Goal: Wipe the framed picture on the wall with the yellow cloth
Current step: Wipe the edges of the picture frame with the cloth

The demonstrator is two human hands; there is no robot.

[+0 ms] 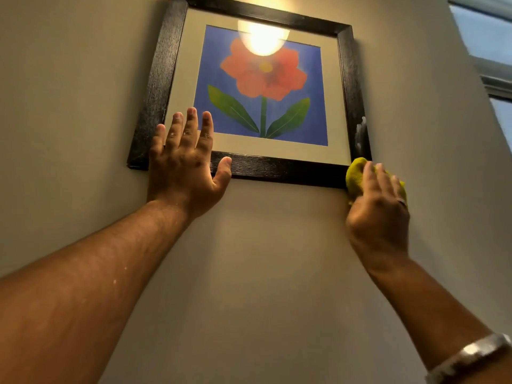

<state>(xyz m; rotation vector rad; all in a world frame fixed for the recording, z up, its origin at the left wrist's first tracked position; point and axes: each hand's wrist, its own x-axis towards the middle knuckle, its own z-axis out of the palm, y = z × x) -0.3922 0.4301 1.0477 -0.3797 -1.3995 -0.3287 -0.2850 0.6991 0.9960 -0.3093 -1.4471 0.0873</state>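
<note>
The framed picture hangs on the wall above me: a black frame, a cream mat, a red flower on blue. A lamp's glare sits on the glass near the top. My left hand lies flat and spread on the frame's lower left corner, fingers on the mat and thumb along the bottom rail. My right hand presses the bunched yellow cloth against the frame's lower right corner. Most of the cloth is hidden behind that hand.
The plain beige wall fills the view below and beside the picture. A window with a pale frame stands at the upper right. A silver band circles my right wrist and a ring is on that hand.
</note>
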